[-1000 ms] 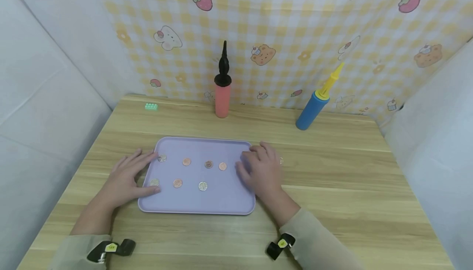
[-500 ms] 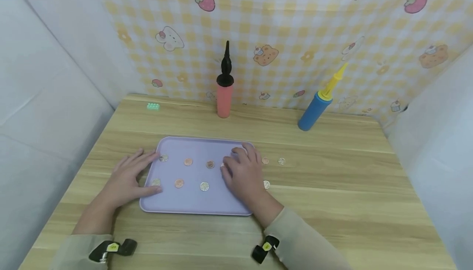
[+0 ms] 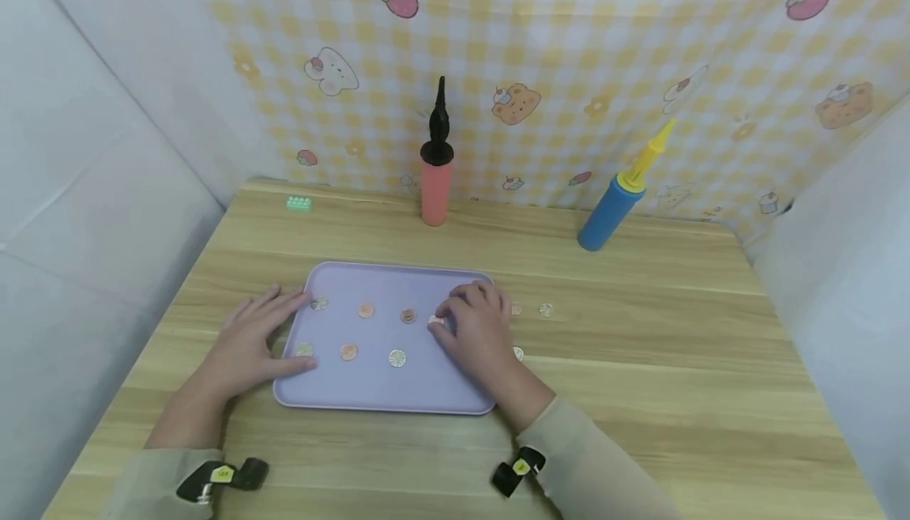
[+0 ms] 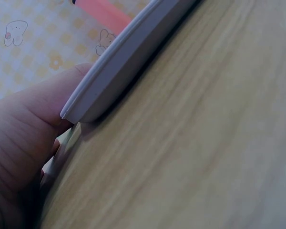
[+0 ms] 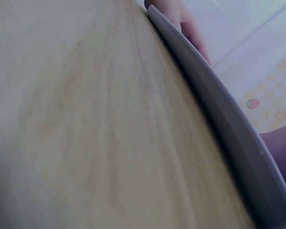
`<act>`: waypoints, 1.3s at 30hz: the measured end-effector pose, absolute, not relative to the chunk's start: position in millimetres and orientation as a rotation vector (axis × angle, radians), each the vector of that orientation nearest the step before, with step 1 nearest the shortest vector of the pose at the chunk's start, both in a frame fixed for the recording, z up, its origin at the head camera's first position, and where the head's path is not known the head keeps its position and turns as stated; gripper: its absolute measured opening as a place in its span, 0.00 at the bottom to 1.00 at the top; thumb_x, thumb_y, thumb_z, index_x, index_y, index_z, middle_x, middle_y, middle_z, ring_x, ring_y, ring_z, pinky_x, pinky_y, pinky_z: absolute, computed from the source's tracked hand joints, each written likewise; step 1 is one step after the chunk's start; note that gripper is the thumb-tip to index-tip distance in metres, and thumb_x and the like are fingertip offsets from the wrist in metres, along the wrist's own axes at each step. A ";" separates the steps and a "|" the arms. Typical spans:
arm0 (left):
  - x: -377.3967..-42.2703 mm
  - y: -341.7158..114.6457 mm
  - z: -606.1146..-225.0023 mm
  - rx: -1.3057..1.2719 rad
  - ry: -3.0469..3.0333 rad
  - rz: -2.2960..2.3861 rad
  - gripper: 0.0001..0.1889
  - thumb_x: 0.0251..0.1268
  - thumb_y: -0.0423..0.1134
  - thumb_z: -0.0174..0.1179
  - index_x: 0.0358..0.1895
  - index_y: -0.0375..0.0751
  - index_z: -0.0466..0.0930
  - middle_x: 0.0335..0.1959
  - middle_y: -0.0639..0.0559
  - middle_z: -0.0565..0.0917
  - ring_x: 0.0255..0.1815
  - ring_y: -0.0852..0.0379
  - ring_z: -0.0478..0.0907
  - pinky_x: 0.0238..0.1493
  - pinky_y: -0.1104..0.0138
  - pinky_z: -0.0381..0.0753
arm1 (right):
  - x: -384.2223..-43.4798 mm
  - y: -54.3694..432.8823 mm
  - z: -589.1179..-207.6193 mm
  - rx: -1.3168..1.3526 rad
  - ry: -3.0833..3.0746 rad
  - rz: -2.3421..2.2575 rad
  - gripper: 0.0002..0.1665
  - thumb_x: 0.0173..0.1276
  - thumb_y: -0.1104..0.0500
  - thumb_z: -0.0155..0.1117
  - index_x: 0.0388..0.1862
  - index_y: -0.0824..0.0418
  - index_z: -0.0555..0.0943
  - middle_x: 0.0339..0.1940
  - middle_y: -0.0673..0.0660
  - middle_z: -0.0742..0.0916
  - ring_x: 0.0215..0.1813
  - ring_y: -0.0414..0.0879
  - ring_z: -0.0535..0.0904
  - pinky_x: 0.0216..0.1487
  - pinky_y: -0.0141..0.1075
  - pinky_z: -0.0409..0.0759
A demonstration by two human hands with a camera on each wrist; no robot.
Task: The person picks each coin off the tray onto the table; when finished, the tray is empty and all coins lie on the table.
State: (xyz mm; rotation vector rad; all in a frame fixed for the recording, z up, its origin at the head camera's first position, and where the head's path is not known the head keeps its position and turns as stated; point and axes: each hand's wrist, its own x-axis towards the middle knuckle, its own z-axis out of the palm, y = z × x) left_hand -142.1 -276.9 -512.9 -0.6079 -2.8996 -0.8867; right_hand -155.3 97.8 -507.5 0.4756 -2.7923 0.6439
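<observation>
In the head view a lilac tray [image 3: 370, 397] lies on the table with several copper and silver coins on it, spaced in two rows. My left hand [image 3: 245, 342] rests spread at the tray's left side, its fingers at the rim and the thumb reaching over it beside a silver coin [image 3: 304, 349]. Over the tray's right part, my right hand [image 3: 478, 334] pinches a coin [image 3: 436, 320] between thumb and index finger, close over the tray. To its left lies a dark copper coin [image 3: 408, 315]. Both wrist views show mainly the tray's side wall [image 4: 119, 69] and the tabletop.
Right of the tray lie a copper coin [image 3: 516, 309] and two silver coins [image 3: 546, 310], one partly behind the right hand. At the back stand a pink-and-black hand pump [image 3: 435, 192] and a tilted blue-and-yellow pump [image 3: 610, 213]. A small green toy brick [image 3: 298, 203] lies back left.
My right hand has moved left from the tray's right edge to the coin, uncovering coins on the table. The left hand has stayed put; the head view has shifted slightly.
</observation>
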 end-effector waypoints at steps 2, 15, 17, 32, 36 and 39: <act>-142.0 -276.3 -511.8 -0.608 -2.897 -0.890 0.56 0.49 0.61 0.83 0.82 0.49 0.67 0.80 0.35 0.70 0.83 0.26 0.52 0.80 0.31 0.39 | -155.4 98.3 -504.7 0.495 -2.825 0.626 0.10 0.69 0.44 0.77 0.39 0.48 0.90 0.55 0.50 0.85 0.70 0.54 0.68 0.75 0.59 0.58; -143.6 -276.6 -512.2 -0.603 -2.904 -0.883 0.56 0.49 0.61 0.83 0.82 0.49 0.67 0.79 0.35 0.70 0.83 0.26 0.53 0.80 0.31 0.39 | -155.6 102.9 -496.5 0.586 -2.926 0.726 0.10 0.70 0.43 0.77 0.39 0.47 0.89 0.56 0.49 0.83 0.70 0.53 0.66 0.79 0.59 0.47; -143.9 -276.6 -512.2 -0.603 -2.904 -0.885 0.56 0.49 0.61 0.83 0.82 0.49 0.67 0.79 0.35 0.70 0.83 0.26 0.53 0.80 0.31 0.40 | -155.2 102.9 -496.3 0.597 -2.932 0.734 0.10 0.70 0.44 0.77 0.40 0.47 0.89 0.55 0.49 0.83 0.69 0.52 0.67 0.79 0.60 0.47; -142.5 -276.1 -512.1 -0.595 -2.919 -0.882 0.56 0.50 0.61 0.82 0.82 0.49 0.67 0.80 0.35 0.70 0.83 0.26 0.52 0.80 0.31 0.40 | -155.2 106.2 -505.2 0.894 -2.725 0.740 0.04 0.73 0.51 0.76 0.43 0.46 0.88 0.43 0.40 0.91 0.54 0.42 0.80 0.70 0.48 0.64; -142.5 -276.3 -512.5 -0.591 -2.922 -0.888 0.55 0.50 0.61 0.82 0.82 0.49 0.67 0.80 0.36 0.70 0.83 0.26 0.52 0.80 0.31 0.39 | -154.9 108.3 -507.7 0.980 -2.604 0.798 0.05 0.70 0.54 0.78 0.44 0.46 0.93 0.41 0.40 0.93 0.50 0.42 0.83 0.65 0.47 0.69; -142.5 -276.4 -512.7 -0.592 -2.922 -0.893 0.55 0.50 0.61 0.82 0.83 0.49 0.67 0.80 0.36 0.69 0.83 0.26 0.52 0.80 0.31 0.39 | -155.0 109.7 -509.0 1.000 -2.540 0.854 0.09 0.64 0.54 0.83 0.43 0.47 0.94 0.41 0.39 0.93 0.50 0.42 0.82 0.63 0.47 0.69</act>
